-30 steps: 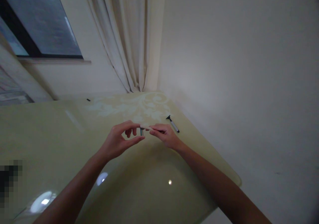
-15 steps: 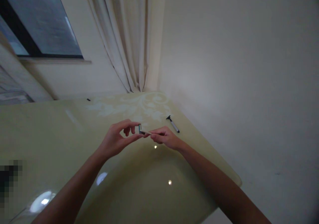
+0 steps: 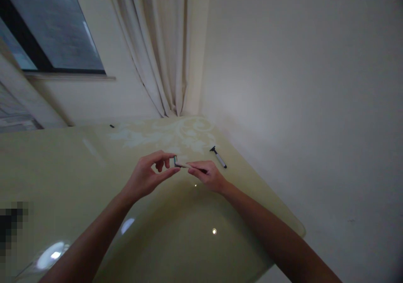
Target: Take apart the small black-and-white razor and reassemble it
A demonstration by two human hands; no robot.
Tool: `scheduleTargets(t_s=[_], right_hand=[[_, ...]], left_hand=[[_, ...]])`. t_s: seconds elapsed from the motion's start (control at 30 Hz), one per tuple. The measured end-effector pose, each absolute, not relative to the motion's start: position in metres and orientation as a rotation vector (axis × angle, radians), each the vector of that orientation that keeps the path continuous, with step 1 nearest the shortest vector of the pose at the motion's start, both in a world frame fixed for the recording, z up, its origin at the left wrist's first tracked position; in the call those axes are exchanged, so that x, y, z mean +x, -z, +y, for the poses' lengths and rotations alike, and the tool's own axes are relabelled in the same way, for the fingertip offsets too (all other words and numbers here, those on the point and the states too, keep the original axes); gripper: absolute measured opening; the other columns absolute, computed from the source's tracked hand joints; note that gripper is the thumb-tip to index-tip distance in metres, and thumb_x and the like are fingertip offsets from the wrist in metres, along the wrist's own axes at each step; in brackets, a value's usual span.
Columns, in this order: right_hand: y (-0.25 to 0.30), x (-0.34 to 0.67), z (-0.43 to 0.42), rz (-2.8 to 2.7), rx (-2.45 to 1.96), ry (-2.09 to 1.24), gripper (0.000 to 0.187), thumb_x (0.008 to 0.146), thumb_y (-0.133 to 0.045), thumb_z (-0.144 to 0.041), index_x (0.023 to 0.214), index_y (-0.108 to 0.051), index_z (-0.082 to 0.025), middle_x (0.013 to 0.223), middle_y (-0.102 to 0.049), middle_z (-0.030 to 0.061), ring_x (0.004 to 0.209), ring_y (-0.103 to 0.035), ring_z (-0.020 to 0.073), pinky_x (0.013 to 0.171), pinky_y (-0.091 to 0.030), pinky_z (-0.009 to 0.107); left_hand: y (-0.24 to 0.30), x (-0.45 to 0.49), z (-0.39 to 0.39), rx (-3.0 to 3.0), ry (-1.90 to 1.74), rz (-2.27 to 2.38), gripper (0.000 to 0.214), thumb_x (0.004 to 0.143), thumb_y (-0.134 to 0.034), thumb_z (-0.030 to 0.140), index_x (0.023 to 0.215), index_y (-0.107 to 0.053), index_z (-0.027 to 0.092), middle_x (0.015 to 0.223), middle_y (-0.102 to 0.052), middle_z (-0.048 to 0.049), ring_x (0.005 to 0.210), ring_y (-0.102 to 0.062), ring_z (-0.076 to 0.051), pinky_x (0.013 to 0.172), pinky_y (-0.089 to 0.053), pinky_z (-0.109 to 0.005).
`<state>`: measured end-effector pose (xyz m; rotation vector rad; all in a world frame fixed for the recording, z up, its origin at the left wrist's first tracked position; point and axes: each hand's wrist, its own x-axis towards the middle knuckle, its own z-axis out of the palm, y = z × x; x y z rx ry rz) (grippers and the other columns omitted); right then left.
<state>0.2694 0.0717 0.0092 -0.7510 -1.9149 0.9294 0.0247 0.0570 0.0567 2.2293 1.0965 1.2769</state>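
My right hand [image 3: 206,175] is closed in a pinch on the handle of a small razor [image 3: 180,164], held just above the glossy yellow-green table [image 3: 78,169]. My left hand [image 3: 147,176] is beside it, thumb and forefinger pinched at the razor's head, which stands upright between the fingertips. A second razor [image 3: 218,156] with a black head and pale handle lies on the table just beyond my right hand.
The table has a white floral pattern [image 3: 170,134] at its far end, near a cream curtain [image 3: 163,48] in the corner. A window [image 3: 47,27] is at upper left. A plain wall runs along the table's right edge. A small dark object [image 3: 111,126] lies far left.
The razor's head has turned from lying low between my fingers to standing upright. Both hands stayed almost in place, and the left fingertips shifted slightly on the head.
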Motion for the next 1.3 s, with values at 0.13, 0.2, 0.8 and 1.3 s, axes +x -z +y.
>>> scheduleTargets(t_s=[0.13,0.2,0.8,1.3], right_hand=[[-0.012,0.274,0.071,-1.950,-0.716,-1.232,0.052,0.104,-0.051,-0.055,0.116,-0.079,-0.013,0.061,-0.048,-0.0037,0.054,-0.039,0.0100,0.053,-0.032,0.023],[-0.012,0.275,0.072,-1.948,-0.717,-1.259,0.053,0.104,-0.050,-0.057,0.111,-0.080,-0.013,0.061,-0.049,-0.0032,0.054,-0.039,0.0103,0.053,-0.032,0.024],[-0.007,0.271,0.074,-1.929,-0.724,-0.734,0.039,0.101,-0.062,-0.046,0.126,-0.076,-0.019,0.085,-0.073,0.0055,0.074,-0.063,0.0170,0.073,-0.049,0.029],[-0.017,0.273,0.074,-1.871,-0.768,-0.588,0.036,0.104,-0.058,-0.044,0.122,-0.078,-0.021,0.080,-0.069,0.0048,0.073,-0.060,0.0171,0.070,-0.047,0.029]], left_hand=[[-0.060,0.022,0.057,2.249,-1.260,1.029,0.033,0.084,-0.080,0.043,0.109,-0.076,0.022,0.073,-0.065,0.0022,0.060,-0.052,-0.010,0.059,-0.046,-0.023],[-0.060,0.023,0.057,2.257,-1.241,1.012,0.033,0.084,-0.080,0.043,0.109,-0.076,0.022,0.072,-0.065,0.0022,0.060,-0.052,-0.010,0.059,-0.047,-0.023],[-0.059,0.029,0.057,2.224,-1.284,1.082,0.032,0.084,-0.080,0.041,0.108,-0.075,0.022,0.072,-0.061,0.0038,0.059,-0.051,-0.009,0.058,-0.045,-0.022],[-0.062,0.027,0.051,2.206,-1.267,1.043,0.028,0.084,-0.081,0.039,0.107,-0.076,0.022,0.070,-0.059,0.0046,0.061,-0.052,-0.009,0.060,-0.045,-0.022]])
